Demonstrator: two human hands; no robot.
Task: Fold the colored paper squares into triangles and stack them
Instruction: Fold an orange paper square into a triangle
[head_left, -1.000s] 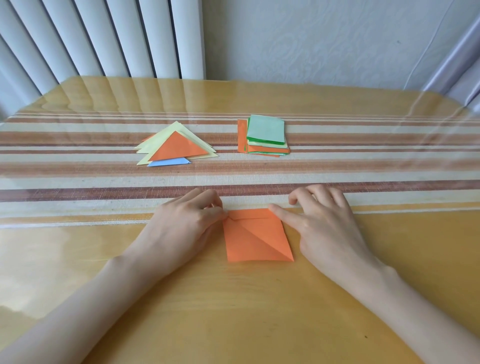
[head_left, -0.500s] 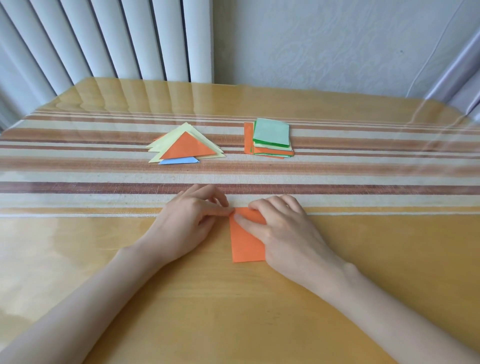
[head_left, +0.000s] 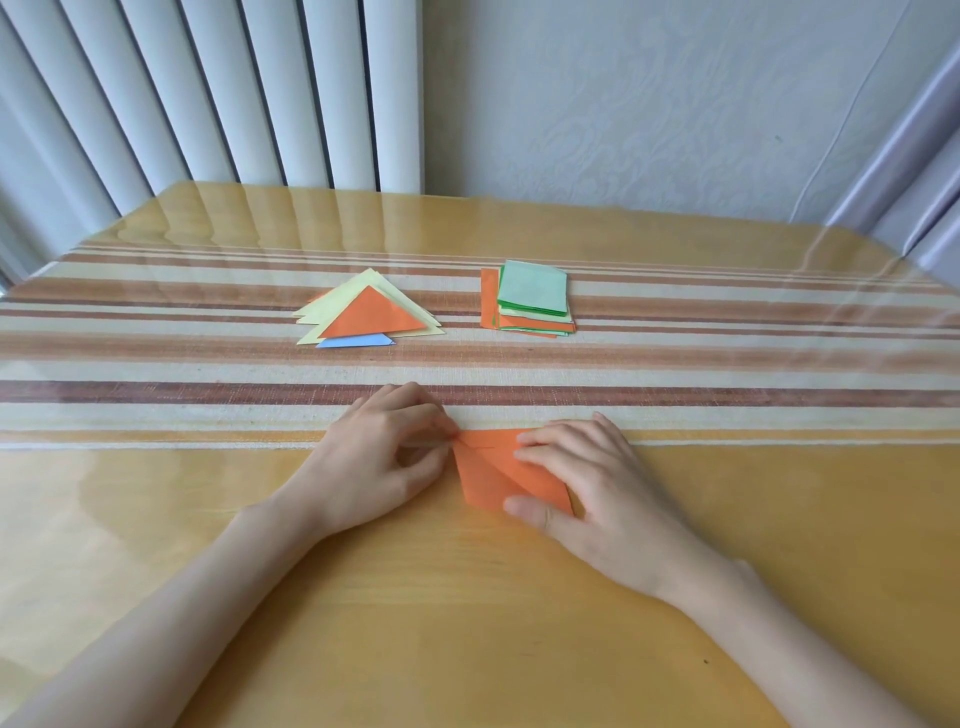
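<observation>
We see left hand (head_left: 384, 462) pinching orange paper (head_left: 493, 470) corner | right hand (head_left: 597, 483) flat, pressing it onto bench (head_left: 467, 623) | we judge paper light, thin, slippery; we would hold corners

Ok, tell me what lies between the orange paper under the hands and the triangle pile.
Nothing visible: only striped cloth separates the paper from the pile; the squares sit off to the right.

Orange paper (head_left: 488, 478) corner beneath right hand (head_left: 613, 486)

Single head view — forward, downward, close above table (head_left: 467, 634).
</observation>
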